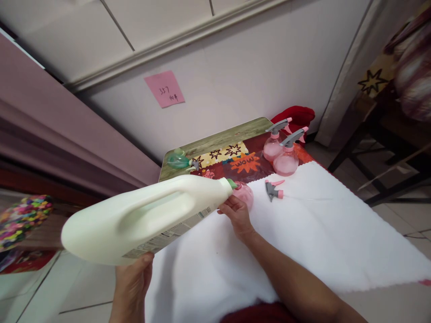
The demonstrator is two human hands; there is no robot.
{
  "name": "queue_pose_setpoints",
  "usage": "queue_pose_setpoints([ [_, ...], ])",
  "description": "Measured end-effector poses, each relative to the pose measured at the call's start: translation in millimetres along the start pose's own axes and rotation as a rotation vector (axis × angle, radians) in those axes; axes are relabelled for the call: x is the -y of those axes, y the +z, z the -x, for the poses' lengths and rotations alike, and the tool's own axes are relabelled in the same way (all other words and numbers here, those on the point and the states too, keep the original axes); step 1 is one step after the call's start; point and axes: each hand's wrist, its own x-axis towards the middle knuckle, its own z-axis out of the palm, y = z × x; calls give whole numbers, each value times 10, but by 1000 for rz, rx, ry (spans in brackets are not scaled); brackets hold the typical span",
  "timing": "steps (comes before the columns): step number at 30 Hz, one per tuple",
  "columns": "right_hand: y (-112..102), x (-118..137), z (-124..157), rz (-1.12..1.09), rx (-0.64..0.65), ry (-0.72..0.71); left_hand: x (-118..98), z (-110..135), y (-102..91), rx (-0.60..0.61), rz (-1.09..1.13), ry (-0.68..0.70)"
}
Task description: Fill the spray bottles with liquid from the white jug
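Observation:
My left hand [132, 279] grips the base of a large white plastic jug [144, 216], which lies tipped almost level with its green spout [231, 183] against the mouth of a small pink bottle [244, 194]. My right hand [236, 214] is closed around that pink bottle, steadying it on a white towel [323, 224]. The bottle's grey and pink spray head [273, 189] lies loose on the towel just to its right.
Two pink spray bottles [282, 152] with grey triggers stand at the back of the small table [218, 139]. A green spray bottle [180, 160] lies at the back left. A pink note [164, 88] is stuck on the wall. A dark table frame [380, 148] stands at right.

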Motion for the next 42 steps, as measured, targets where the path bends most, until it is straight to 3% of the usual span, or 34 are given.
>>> queue_pose_setpoints([
  [6,-11,-14,-4,11,14,-1,49,-31,-54,-11,-19,3],
  [18,-1,-5,3,-5,6,-4,-41,6,35,1,27,-4],
  [42,-10,-32,-2,4,-5,-2,-53,16,32,19,11,3],
])
